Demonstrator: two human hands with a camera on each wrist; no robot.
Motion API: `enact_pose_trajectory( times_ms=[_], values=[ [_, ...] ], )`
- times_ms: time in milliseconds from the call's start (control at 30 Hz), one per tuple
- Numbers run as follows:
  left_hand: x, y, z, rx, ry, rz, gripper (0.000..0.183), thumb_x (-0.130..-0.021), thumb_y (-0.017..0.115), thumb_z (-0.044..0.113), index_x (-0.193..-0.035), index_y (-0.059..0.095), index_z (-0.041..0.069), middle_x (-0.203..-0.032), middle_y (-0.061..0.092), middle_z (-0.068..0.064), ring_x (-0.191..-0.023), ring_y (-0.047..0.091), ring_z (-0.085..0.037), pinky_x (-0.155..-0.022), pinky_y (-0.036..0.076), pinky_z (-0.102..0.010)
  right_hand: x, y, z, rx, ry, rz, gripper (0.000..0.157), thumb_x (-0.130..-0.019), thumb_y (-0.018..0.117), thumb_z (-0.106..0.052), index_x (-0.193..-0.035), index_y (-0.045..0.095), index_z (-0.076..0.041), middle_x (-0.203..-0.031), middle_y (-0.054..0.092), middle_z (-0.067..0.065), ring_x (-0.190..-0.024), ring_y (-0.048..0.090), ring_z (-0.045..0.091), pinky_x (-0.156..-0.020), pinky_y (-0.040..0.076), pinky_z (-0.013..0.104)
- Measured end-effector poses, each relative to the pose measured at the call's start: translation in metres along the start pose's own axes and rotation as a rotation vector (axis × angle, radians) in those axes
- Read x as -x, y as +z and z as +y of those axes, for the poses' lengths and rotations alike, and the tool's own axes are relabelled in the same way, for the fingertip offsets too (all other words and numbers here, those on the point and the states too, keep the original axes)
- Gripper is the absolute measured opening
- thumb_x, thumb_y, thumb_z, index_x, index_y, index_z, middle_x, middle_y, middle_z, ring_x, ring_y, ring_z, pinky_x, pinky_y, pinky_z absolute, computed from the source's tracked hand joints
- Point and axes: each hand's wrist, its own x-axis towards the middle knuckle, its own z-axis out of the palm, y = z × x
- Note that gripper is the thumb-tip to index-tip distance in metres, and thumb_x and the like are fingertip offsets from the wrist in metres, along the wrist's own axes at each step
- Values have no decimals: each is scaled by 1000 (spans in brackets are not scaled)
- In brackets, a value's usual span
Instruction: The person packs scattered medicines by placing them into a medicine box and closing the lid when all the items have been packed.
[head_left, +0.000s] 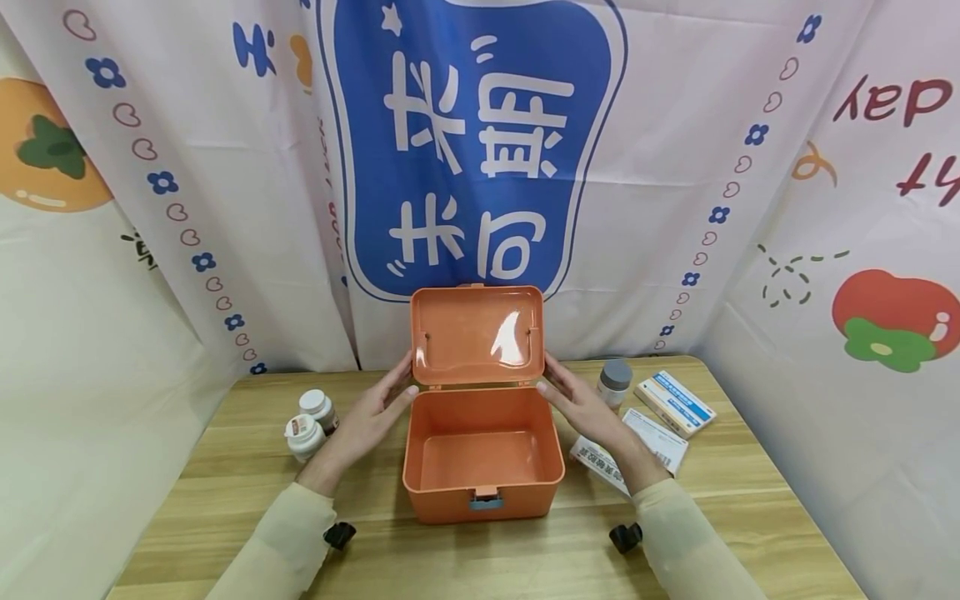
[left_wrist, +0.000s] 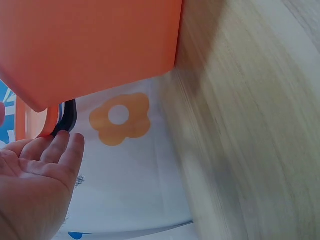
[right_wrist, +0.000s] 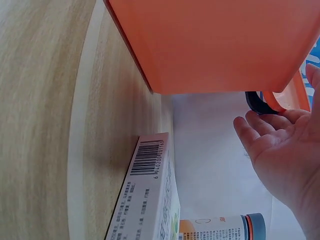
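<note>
Fingers (head_left: 396,379) of the left hand (head_left: 367,423) and right hand (head_left: 590,414) lie nearly straight and touch opposite edges of the raised lid (head_left: 476,333), thumbs (head_left: 402,402) held apart; below, the orange storage box (head_left: 483,458) sits on the wooden table (head_left: 480,567) between white pill bottles (head_left: 305,437) and medicine cartons (head_left: 675,403)

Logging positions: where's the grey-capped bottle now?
In the head view, the grey-capped bottle stands right of the orange box, between the right hand and the blue-and-white carton.
</note>
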Motion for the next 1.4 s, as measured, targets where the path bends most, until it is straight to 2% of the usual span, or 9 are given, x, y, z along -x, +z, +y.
enact_pose_trajectory(
  times_ms=[267,600,967,1300,1400],
  values=[
    [-1,1,-3,-6,-18,-4,66,-112,48,42,-170,20,26,-171,35,-14,-154,43,-36,-124,38,-55,-2,3,2,-17,13,-20,69,-113,49,-25,-170,13,-12,-177,20,16,-162,27,38,-128,29,53],
    [-3,4,-10,2,-50,-29,67,-112,45,47,-170,18,27,-173,32,-14,-158,37,-37,-127,31,-59,-4,4,5,-13,26,-45,68,-114,46,-25,-170,12,-11,-177,18,17,-162,24,39,-130,25,58],
    [-3,6,-15,30,-30,-57,68,-113,46,42,-170,18,20,-174,29,-15,-160,33,-37,-128,30,-57,-4,5,7,-13,83,-59,71,-112,51,-30,-171,13,-19,-177,23,10,-162,30,31,-129,31,51],
    [-2,8,-19,21,-59,-70,69,-112,48,44,-170,19,21,-172,33,-15,-160,34,-36,-128,30,-59,-2,5,9,-1,84,-90,73,-112,51,-28,-170,11,-9,-173,28,20,-160,32,39,-126,35,54],
    [-1,9,-20,25,-54,-80,69,-112,48,44,-170,19,21,-172,35,-16,-159,35,-37,-128,30,-60,-2,5,10,-15,90,-97,72,-112,51,-28,-170,13,-10,-173,31,19,-160,33,37,-127,35,53]
  ],
)
